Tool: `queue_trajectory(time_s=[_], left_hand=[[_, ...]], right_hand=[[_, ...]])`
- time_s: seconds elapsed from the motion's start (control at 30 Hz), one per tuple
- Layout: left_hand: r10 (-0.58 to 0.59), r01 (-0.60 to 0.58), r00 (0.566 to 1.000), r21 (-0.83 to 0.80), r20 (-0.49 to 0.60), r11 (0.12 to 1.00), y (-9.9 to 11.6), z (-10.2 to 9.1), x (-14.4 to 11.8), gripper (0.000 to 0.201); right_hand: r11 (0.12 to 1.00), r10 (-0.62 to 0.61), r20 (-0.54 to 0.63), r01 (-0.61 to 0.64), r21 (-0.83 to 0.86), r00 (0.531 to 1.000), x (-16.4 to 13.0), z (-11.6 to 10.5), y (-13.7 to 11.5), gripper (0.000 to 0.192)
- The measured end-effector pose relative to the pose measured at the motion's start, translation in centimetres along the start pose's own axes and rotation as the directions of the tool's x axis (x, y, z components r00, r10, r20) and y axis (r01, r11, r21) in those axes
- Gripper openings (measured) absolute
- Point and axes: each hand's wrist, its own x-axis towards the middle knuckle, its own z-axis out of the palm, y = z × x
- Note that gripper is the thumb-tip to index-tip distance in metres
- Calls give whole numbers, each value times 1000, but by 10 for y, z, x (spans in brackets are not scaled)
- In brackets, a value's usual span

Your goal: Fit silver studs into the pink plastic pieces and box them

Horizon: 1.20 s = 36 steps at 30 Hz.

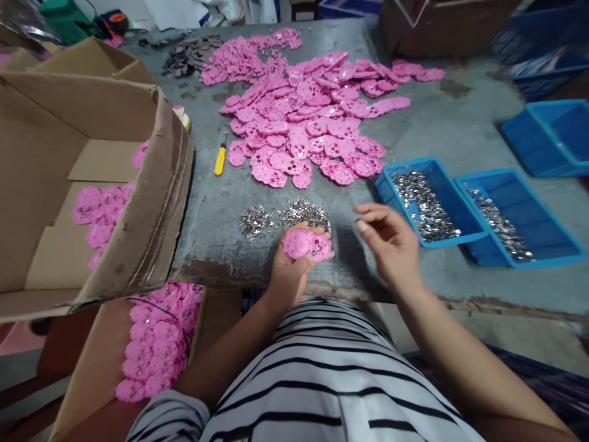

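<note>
In my left hand (289,270) lies a pink plastic plate (299,243) with a scalloped outline and a few holes at its right end; the thumb presses on its lower edge. To the right of it, my right hand (389,242) hovers over the table with thumb and forefinger close together. Whether something tiny sits between those fingertips I cannot make out. Just beyond my left hand are two small heaps of shiny metal parts (256,222). A large pile of similar pink plates (299,116) spreads behind them.
Blue bins (478,236) of metal parts stand at the right. A yellow-handled screwdriver (220,161) lies left of the pile. A cardboard box (172,159) with pink pieces is at the left; another box (87,374) below holds stacked ones. Dark pieces (188,56) lie at the back.
</note>
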Motion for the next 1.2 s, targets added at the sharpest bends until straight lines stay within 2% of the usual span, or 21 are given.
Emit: queue_trajectory(time_s=[0.07,0.1,0.13,0.17,0.2,0.23,0.27,0.33,0.43,0.53,0.77,0.97,1.2], left_hand=[[-37,38,999,22,-37,999,1,-1,0,54],[-56,58,997,35,-55,998,0,-2,0,56],[-78,81,995,50,-69,995,0,-1,0,56],[-105,111,991,67,-76,992,-1,-1,-1,57],[-137,144,988,87,-76,986,-3,0,-2,58],[-171,178,983,107,-72,978,-4,1,-3,58],[-207,214,976,129,-63,968,-6,2,-4,59],[-267,271,963,167,-45,948,-8,4,-5,57],[-328,326,944,191,-19,926,-9,2,-6,52],[-370,365,929,171,-4,915,-9,-2,-5,50],[-354,352,935,95,7,931,-9,-4,-4,54],[-384,377,922,117,50,919,-12,-9,-3,48],[-360,353,931,101,66,930,-16,-11,-1,49]], right_hand=[[970,-46,-180,1,-241,983,27,-34,2,6],[906,-20,-252,-88,-413,968,40,-51,3,10],[785,32,-277,-196,-588,960,51,-65,4,14],[617,131,-205,-242,-749,970,60,-78,5,19],[436,251,-135,-236,-869,959,67,-86,6,23],[286,367,-69,-183,-941,928,72,-91,8,24],[188,459,-15,-113,-976,888,74,-93,9,24],[107,541,25,-39,-993,841,73,-90,12,25],[105,554,4,-65,-992,832,69,-84,14,29],[126,533,-30,-114,-985,846,68,-85,14,27],[207,448,-96,-207,-956,889,66,-92,10,25],[294,398,-84,-213,-932,914,66,-94,11,24],[391,338,-44,-183,-902,940,65,-98,15,28]])
